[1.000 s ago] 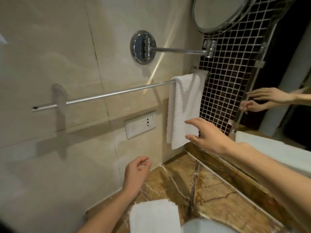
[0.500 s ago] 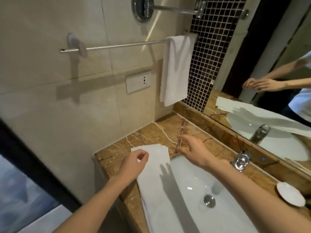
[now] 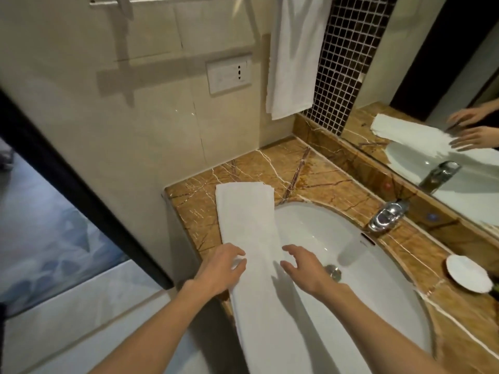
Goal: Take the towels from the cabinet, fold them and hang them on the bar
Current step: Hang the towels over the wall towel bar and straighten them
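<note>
1. A long folded white towel (image 3: 251,238) lies on the brown marble table (image 3: 318,171), its far end on the stone near the wall and its near part running along the left rim of the white sink (image 3: 351,265) toward the camera.
2. The left hand (image 3: 218,268) rests on the left edge of this towel, palm down, fingers loosely curled onto the cloth; whether it pinches the cloth cannot be told.
3. The right hand (image 3: 305,268) hovers over the towel's right edge and the sink bowl, fingers spread and slightly bent, holding nothing.
4. A second white towel (image 3: 294,58) hangs from the bar (image 3: 167,0) on the beige wall, at the bar's right end, beside the dark mosaic tiles (image 3: 345,63).
5. A wall socket (image 3: 229,74) sits below the bar, left of the hanging towel.
6. A chrome tap (image 3: 386,217) stands behind the sink, and a small white dish (image 3: 468,273) lies on the table to the right.
7. The mirror (image 3: 445,90) shows both hands and the towel reflected.
</note>
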